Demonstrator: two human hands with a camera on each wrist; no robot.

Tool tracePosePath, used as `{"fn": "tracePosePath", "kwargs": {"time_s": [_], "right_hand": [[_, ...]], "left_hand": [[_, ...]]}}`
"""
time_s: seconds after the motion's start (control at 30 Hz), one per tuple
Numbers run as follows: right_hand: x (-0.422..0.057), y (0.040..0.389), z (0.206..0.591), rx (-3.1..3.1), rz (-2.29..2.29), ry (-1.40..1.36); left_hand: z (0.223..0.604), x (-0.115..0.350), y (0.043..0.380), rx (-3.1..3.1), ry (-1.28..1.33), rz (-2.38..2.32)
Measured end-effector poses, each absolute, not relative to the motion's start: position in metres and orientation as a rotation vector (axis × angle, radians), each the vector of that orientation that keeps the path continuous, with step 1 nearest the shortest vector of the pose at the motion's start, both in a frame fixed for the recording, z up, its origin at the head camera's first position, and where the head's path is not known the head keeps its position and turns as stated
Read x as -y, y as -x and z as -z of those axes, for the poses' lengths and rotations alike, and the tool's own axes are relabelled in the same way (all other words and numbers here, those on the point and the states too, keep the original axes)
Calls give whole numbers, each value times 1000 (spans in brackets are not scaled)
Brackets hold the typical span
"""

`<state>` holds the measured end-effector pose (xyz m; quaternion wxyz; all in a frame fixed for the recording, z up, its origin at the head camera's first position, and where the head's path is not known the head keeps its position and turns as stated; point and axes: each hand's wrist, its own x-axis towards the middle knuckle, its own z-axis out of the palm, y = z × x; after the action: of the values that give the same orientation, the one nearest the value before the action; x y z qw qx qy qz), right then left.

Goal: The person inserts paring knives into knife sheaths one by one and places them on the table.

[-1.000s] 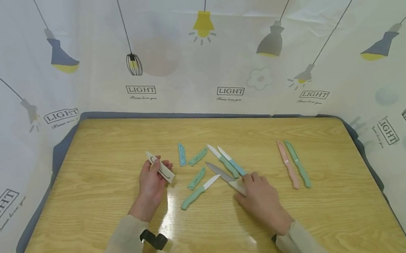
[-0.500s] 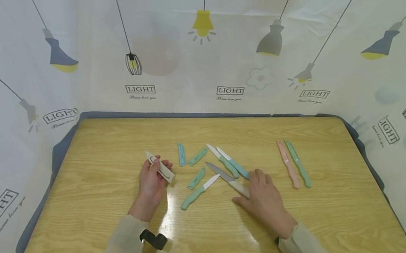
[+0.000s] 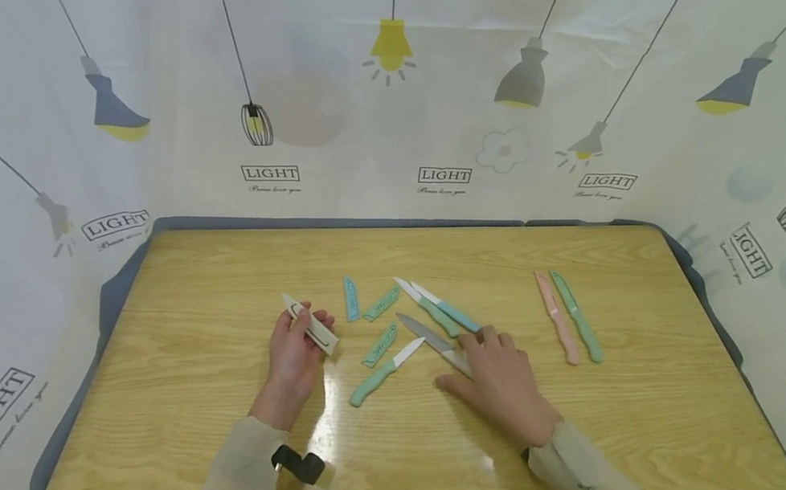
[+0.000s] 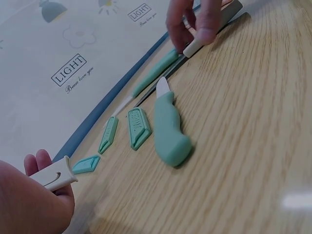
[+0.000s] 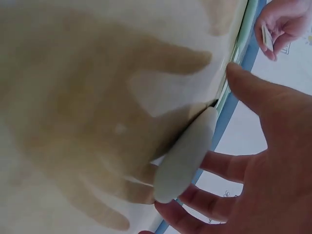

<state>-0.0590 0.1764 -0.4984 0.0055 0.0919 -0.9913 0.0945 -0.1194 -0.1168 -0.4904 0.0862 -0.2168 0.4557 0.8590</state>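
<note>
White sheath, prob. light, stiff plastic, sits pinched in L hand at 8 o'clock, head view; R hand overlaps the grey-bladed knife at 5. L wrist view: sheath at 8, wide end free. R wrist view: knife's pale handle at 5, thumb clear, fingers loose behind, contact unclear; prob. smooth, best held mid-handle.

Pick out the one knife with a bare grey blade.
The cream-handled knife by the right hand: its blade is grey, while the blue-handled knife and the two unsheathed green-handled knives show white blades.
</note>
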Motion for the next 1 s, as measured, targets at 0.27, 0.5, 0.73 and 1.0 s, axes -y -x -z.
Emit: {"fn": "tracePosePath", "kwargs": {"time_s": [0.27,0.5,0.73,1.0], "right_hand": [[-173,90,489,3158,-272,-279],[-178,130,490,3074,-469,-370],[-181,173,500,3148,-590,-410],[-204,205,494,3251,-586,-281]], "left_hand": [[491,116,118,-1365,656,-2559],[493,118,116,-1373,656,-2566],[493,116,118,-1346,650,-2577],[489,117,119,-1375,656,-2563]]}}
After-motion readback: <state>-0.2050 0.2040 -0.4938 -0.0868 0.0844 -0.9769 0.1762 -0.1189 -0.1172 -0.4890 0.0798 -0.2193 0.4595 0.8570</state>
